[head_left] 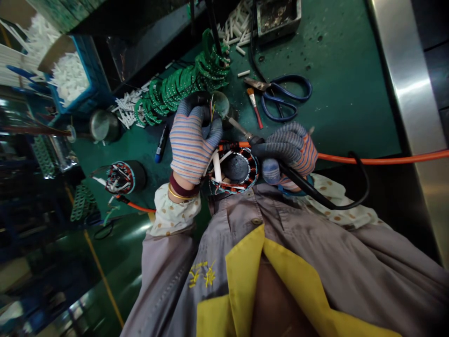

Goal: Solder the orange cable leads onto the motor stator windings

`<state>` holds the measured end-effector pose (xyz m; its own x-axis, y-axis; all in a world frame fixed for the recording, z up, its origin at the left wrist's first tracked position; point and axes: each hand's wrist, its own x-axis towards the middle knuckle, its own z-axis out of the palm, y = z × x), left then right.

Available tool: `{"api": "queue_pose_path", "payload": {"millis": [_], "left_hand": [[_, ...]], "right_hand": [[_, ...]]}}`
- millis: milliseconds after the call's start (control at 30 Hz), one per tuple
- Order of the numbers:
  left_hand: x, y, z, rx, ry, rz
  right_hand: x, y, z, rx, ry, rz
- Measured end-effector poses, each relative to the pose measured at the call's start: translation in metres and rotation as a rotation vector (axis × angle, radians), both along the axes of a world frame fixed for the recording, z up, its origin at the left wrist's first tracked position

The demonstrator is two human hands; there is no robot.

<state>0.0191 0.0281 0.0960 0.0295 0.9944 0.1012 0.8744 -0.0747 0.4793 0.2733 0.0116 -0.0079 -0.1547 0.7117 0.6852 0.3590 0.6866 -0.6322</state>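
My left hand [196,135], in a striped knit glove with grey fingers, pinches some thin wires [212,108] that stick up between thumb and fingers. My right hand [291,147], gloved the same way, is closed around the dark handle of a soldering iron [249,136]. The iron's metal tip points up and left toward a small round metal cup [220,104]; whether they touch I cannot tell. Below, between both hands and close to my body, is a motor stator [253,175] with laced windings, white sleeves and an orange cable [368,160] running off to the right.
Blue-handled scissors [284,96], a small red-handled brush [255,108] and a marker [162,144] lie on the green table [351,93]. Green curved strips [178,86] are piled behind my left hand. Another stator [131,178] stands left. A blue bin [79,75] holds white sleeves.
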Motion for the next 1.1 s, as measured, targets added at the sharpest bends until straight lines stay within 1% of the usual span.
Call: {"api": "queue_pose_path", "payload": {"millis": [67,133,200,267,367,400,467,567,667,733,867,967,1033,1100], "left_hand": [[0.001,0.001,0.000,-0.011,-0.010,0.010],[0.002,0.002,-0.002,-0.005,-0.016,0.015],[0.002,0.002,-0.004,0.012,-0.016,0.013],[0.002,0.002,-0.007,0.038,-0.004,0.007],[0.004,0.002,-0.008,0.071,0.014,0.002],[0.005,0.001,-0.008,0.073,0.015,0.002],[0.006,0.001,-0.007,0.071,0.014,0.007],[0.009,0.001,-0.006,0.067,0.009,0.001],[0.010,0.000,-0.006,0.094,-0.018,-0.024],[0.007,-0.001,-0.007,0.089,-0.045,-0.043],[-0.006,0.000,-0.011,0.053,-0.103,-0.109],[-0.017,0.007,-0.018,0.072,-0.081,-0.148],[-0.020,0.014,-0.023,0.079,-0.082,-0.146],[-0.020,0.018,-0.026,0.079,-0.111,-0.122]], "right_hand": [[-0.003,0.002,0.007,0.053,0.047,-0.043],[-0.004,0.006,0.015,0.140,0.070,-0.096],[-0.003,0.008,0.024,0.185,0.086,-0.112],[-0.002,0.009,0.031,0.143,0.086,-0.111],[-0.003,0.011,0.037,0.009,0.031,-0.130],[-0.004,0.014,0.039,-0.005,0.011,-0.126],[-0.010,0.024,0.042,0.019,-0.048,-0.117],[-0.020,0.042,0.051,0.029,-0.238,-0.063],[-0.028,0.055,0.061,-0.067,-0.438,-0.013],[-0.029,0.056,0.065,-0.110,-0.489,-0.034],[-0.027,0.052,0.064,-0.105,-0.504,-0.059],[-0.027,0.052,0.060,-0.070,-0.510,-0.091],[-0.027,0.054,0.056,-0.065,-0.500,-0.099],[-0.025,0.055,0.050,-0.105,-0.457,-0.082]]}}
